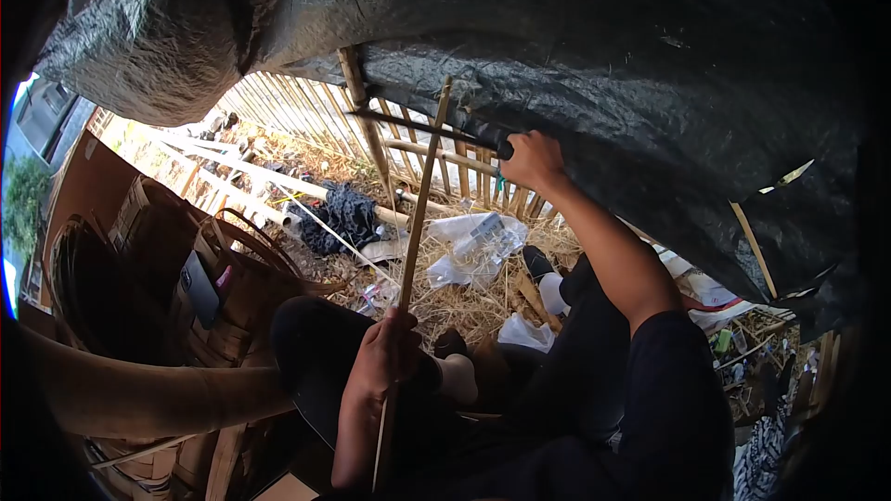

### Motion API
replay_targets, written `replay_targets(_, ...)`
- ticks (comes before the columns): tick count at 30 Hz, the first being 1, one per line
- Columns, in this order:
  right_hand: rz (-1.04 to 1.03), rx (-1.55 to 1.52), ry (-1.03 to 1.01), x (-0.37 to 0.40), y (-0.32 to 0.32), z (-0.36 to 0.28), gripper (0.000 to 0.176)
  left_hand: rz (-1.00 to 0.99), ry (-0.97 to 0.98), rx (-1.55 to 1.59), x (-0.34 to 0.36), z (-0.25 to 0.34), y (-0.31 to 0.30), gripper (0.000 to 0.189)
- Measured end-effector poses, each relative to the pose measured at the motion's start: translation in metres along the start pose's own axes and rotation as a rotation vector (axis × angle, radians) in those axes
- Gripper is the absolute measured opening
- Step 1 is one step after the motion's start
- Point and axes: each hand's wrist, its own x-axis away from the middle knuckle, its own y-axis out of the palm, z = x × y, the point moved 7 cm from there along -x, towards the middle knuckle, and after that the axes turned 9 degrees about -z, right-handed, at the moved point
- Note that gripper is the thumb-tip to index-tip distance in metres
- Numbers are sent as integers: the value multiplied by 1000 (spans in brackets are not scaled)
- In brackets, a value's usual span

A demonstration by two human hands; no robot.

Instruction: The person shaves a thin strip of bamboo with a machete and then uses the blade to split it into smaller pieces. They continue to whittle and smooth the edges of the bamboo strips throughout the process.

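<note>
My left hand [385, 353] is closed around a long bamboo strip [419, 213], which stands upright and leans slightly to the right. The strip's lower end runs down past my wrist over my lap. In my right hand [535, 163], arm stretched forward, is the dark handle of a long-bladed knife [404, 123]. Its thin blade points left and overlaps the strip a little below the strip's top end. My fingers hide most of the handle.
Black plastic sheeting [594, 28] hangs low overhead and to the right. A bamboo fence [297, 111] stands ahead. Straw, a clear plastic bag [478, 246] and dark cloth [339, 218] lie on the ground. Woven baskets [121, 260] and a phone [199, 288] are at left, near a thick bamboo pole [167, 399].
</note>
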Motion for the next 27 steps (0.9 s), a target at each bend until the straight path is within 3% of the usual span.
replay_targets(3, -29, 2, -302, 15, 17, -36, 19, 62, -26, 45, 3, 0, -6, 37)
replay_targets(5, 71, 46, -331, 13, 18, -36, 18, 41, 3, 10, 4, 1, -7, 38)
replay_targets(7, 81, 12, -94, -6, 10, -3, 19, 4, -42, 104, 10, -3, -2, 38)
replay_targets(8, 23, -38, 168, -16, 10, 23, 22, -44, -82, 195, 11, -5, 3, 38)
replay_targets(9, 116, -81, 290, -17, 6, 45, 25, -43, -82, 196, 8, -8, 5, 38)
replay_targets(11, 18, 14, 250, -16, 6, 55, 27, 4, -17, -3, -2, -11, 5, 38)
replay_targets(12, 18, 15, 252, -12, 3, 52, 27, -77, -77, 49, -3, -19, 4, 37)
replay_targets(13, -7, 18, 153, -8, 1, 38, 27, -81, -77, 48, -3, -14, 5, 37)
replay_targets(15, -42, 59, 16, 2, 11, 11, 26, 153, -87, -76, 0, -5, -7, 37)
replay_targets(16, -48, 60, 17, 6, 18, 6, 26, 155, -91, -73, -1, -5, -8, 37)
replay_targets(18, -36, 0, -239, 18, 29, -16, 22, 99, -68, -41, -1, -6, -7, 38)
replay_targets(19, -47, -2, -239, 16, 32, -13, 22, 105, -75, -35, 1, -8, -10, 38)
replay_targets(21, -17, 73, -29, 0, 29, 14, 22, -16, -64, 95, 2, -10, -4, 36)
replay_targets(23, 40, 0, 303, -11, 22, 59, 23, 3, -43, 56, 3, -7, 0, 34)
replay_targets(25, -2, 72, 281, -12, 8, 73, 25, 20, -19, 17, 4, -8, -2, 32)
replay_targets(27, 5, 100, 259, -7, -2, 61, 27, -109, -70, 278, -2, -21, 2, 32)
